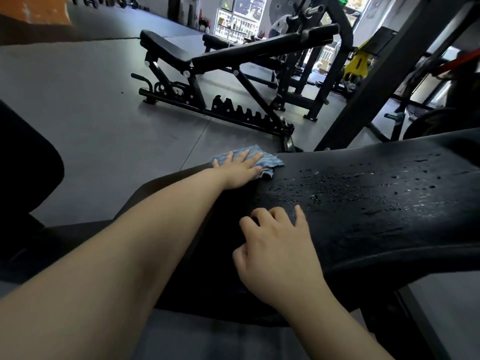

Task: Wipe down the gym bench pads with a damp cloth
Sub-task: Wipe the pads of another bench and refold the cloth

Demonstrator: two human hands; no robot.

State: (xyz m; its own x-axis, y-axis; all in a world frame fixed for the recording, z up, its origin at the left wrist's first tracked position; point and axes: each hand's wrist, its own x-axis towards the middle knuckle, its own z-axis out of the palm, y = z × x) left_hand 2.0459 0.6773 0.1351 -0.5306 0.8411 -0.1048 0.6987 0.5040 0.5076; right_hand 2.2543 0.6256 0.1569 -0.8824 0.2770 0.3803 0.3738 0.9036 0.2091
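A black bench pad (363, 203) stretches across the lower right, its surface beaded with water droplets toward the right. A blue striped cloth (267, 162) lies on the pad's far left edge. My left hand (240, 168) presses flat on the cloth with fingers straight. My right hand (278, 245) rests on the near side of the pad with fingers loosely curled, holding nothing.
A second black adjustable bench (233, 55) stands on the grey floor beyond. A black rack upright (389, 74) slants up at the right. Another dark pad (23, 162) is at the left edge. Dumbbells (124, 2) line the far wall.
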